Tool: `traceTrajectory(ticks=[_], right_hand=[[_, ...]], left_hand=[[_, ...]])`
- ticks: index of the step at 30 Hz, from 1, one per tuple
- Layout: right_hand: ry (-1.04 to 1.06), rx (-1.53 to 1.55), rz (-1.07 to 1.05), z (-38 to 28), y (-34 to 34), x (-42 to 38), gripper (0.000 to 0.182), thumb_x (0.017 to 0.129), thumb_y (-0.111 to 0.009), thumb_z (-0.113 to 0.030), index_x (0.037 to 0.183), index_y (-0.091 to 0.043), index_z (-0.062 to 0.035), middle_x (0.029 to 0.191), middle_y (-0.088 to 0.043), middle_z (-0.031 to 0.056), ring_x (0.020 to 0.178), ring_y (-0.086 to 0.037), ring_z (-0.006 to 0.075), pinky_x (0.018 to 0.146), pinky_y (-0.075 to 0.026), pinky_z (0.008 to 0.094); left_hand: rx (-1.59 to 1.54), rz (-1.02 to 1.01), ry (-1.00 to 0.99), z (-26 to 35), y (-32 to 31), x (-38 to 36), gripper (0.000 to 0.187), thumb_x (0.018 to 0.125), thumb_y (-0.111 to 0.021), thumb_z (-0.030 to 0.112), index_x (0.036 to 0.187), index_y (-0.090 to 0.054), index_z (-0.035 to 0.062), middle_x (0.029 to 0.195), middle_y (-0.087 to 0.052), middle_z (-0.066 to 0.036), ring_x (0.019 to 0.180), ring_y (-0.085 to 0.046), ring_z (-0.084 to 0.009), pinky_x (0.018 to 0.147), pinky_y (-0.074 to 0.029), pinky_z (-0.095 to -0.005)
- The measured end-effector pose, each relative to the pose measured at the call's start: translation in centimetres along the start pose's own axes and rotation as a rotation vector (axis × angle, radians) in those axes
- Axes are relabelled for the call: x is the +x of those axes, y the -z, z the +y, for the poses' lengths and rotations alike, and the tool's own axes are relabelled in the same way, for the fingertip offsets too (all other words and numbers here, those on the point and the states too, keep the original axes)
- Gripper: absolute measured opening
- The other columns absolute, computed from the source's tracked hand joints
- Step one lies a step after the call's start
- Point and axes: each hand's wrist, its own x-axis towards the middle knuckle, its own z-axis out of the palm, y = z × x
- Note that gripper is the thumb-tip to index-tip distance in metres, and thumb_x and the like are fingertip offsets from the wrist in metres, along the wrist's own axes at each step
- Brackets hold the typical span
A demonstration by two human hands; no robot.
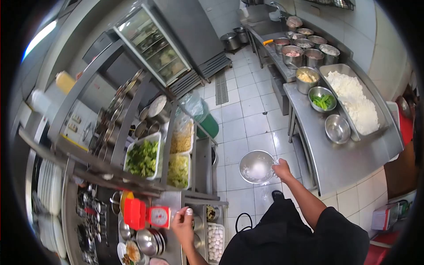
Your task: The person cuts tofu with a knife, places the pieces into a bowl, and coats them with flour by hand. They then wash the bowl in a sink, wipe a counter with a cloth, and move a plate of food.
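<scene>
My right hand (282, 169) is closed on the rim of a round metal bowl (257, 166), which hangs over the tiled floor with some white powder or paste in it. My left hand (182, 219) is raised over the left counter, beside a red kitchen scale (159, 217). Its fingers are curled together with something small and white at the tips, which I cannot make out. Left of the scale is a red container (134, 214). Stacked metal bowls (148, 241) stand just below the scale.
On the right steel table (338, 170) are a tray of white rice-like food (353, 101), an empty bowl (338, 129), a bowl of greens (322, 99) and several metal pots. Left, trays of lettuce (142, 158) and shredded food, shelving, and eggs (215, 242). A green bin (208, 123) stands behind.
</scene>
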Motion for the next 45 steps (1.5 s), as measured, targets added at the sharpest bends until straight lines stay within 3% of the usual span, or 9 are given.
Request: traceTrajectory(ticks=[6,9,13,20,28,31,36,43,45], right_hand=[[-0.01,-0.031,-0.019,-7.9,1.7,10.0,0.028,0.066,-0.059,-0.012,0.088,-0.054,0.005,0.084,-0.062,0.0239,0.081,-0.062,0.0356,0.071,-0.048,0.0404],[0.053,-0.103,0.023,-12.3,2.0,14.9,0.029,0.067,-0.059,-0.013,0.089,-0.054,0.0048,0.087,-0.061,0.0261,0.086,-0.06,0.0396,0.075,-0.047,0.0428],[0.109,-0.135,0.065,-16.5,1.0,22.3,0.034,0.068,-0.06,-0.015,0.095,-0.052,0.0041,0.092,-0.06,0.0277,0.091,-0.059,0.0417,0.078,-0.046,0.0443],[0.127,-0.12,0.157,-24.6,-3.5,36.2,0.042,0.069,-0.061,-0.015,0.105,-0.048,0.0024,0.098,-0.061,0.027,0.097,-0.058,0.0413,0.084,-0.046,0.0436],[0.111,-0.141,0.31,-31.9,-3.0,47.7,0.053,0.069,-0.063,-0.017,0.116,-0.048,0.0031,0.106,-0.059,0.026,0.101,-0.057,0.0392,0.088,-0.044,0.0417],[0.084,-0.121,0.393,-32.9,-2.0,52.2,0.052,0.069,-0.064,-0.019,0.115,-0.051,0.0029,0.106,-0.059,0.0259,0.1,-0.057,0.0387,0.087,-0.045,0.0418],[0.044,-0.09,0.426,-35.3,0.1,60.2,0.052,0.068,-0.065,-0.017,0.115,-0.052,0.0012,0.101,-0.061,0.0236,0.096,-0.06,0.0361,0.083,-0.047,0.0405],[0.085,-0.024,0.423,-40.0,1.1,76.2,0.054,0.067,-0.065,-0.014,0.117,-0.052,-0.0015,0.091,-0.063,0.0192,0.086,-0.062,0.0327,0.077,-0.048,0.0382],[0.123,-0.012,0.416,-41.0,0.9,80.8,0.054,0.067,-0.065,-0.014,0.118,-0.051,-0.0015,0.092,-0.062,0.0193,0.087,-0.061,0.0324,0.077,-0.048,0.0379]], left_hand=[[0.486,-0.121,0.009,-19.2,-5.1,8.6,0.014,0.074,-0.063,0.013,0.079,-0.068,0.0019,0.059,-0.058,-0.007,0.058,-0.053,-0.0127,0.054,-0.042,-0.0308],[0.428,-0.169,0.518,-30.9,-4.5,8.1,0.01,0.074,-0.063,0.016,0.076,-0.066,0.007,0.058,-0.057,-0.009,0.053,-0.053,-0.0156,0.049,-0.042,-0.0355],[0.391,-0.239,0.927,-30.8,-9.4,8.2,0.012,0.077,-0.061,0.02,0.079,-0.064,0.0079,0.058,-0.054,-0.008,0.051,-0.051,-0.0162,0.047,-0.041,-0.0353],[0.253,-0.312,1.096,-30.0,-18.2,16.9,0.016,0.082,-0.058,0.026,0.084,-0.06,0.0095,0.058,-0.05,-0.005,0.048,-0.049,-0.0173,0.044,-0.041,-0.0349],[0.114,-0.248,0.799,-27.3,-32.0,49.1,0.035,0.09,-0.052,0.044,0.085,-0.056,0.0099,0.057,-0.045,-0.005,0.045,-0.046,-0.019,0.039,-0.041,-0.036],[0.251,-0.499,0.19,-16.6,-41.7,64.0,0.038,0.091,-0.051,0.042,0.077,-0.052,0.0064,0.054,-0.044,-0.004,0.043,-0.047,-0.0163,0.036,-0.041,-0.0313],[-0.002,-0.497,0.181,-1.1,-54.3,73.6,0.039,0.091,-0.054,0.041,0.082,-0.055,0.0031,0.065,-0.053,-0.005,0.049,-0.052,-0.0139,0.043,-0.041,-0.0265],[0.391,-0.702,0.188,-10.7,-54.0,81.0,0.049,0.09,-0.05,0.045,0.091,-0.057,-0.0034,0.069,-0.058,-0.014,0.049,-0.057,-0.0204,0.039,-0.045,-0.0311],[0.499,-0.651,0.448,-12.1,-53.1,78.9,0.046,0.09,-0.05,0.043,0.09,-0.057,-0.0026,0.068,-0.058,-0.013,0.049,-0.056,-0.0201,0.039,-0.044,-0.0314]])
